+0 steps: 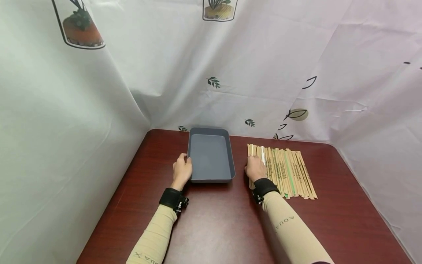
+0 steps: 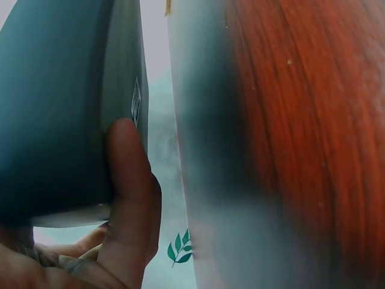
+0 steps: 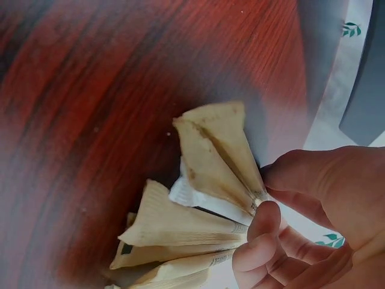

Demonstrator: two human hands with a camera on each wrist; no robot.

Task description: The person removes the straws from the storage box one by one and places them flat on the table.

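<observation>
A shallow grey rectangular tray lies at the back of the table, its inside bare. My left hand grips its left wall; in the left wrist view a finger is bent against the tray's underside. Right of the tray lies a row of long, slim paper-wrapped sticks, mostly tan with print, one white and one green-striped. At the row's left end my right hand pinches a tan paper-wrapped stick between thumb and fingers, with the white wrapper just beside it.
The dark red wooden table ends at a white printed cloth hanging behind it and along both sides. Black bands with small cameras sit on both wrists, over pale sleeves.
</observation>
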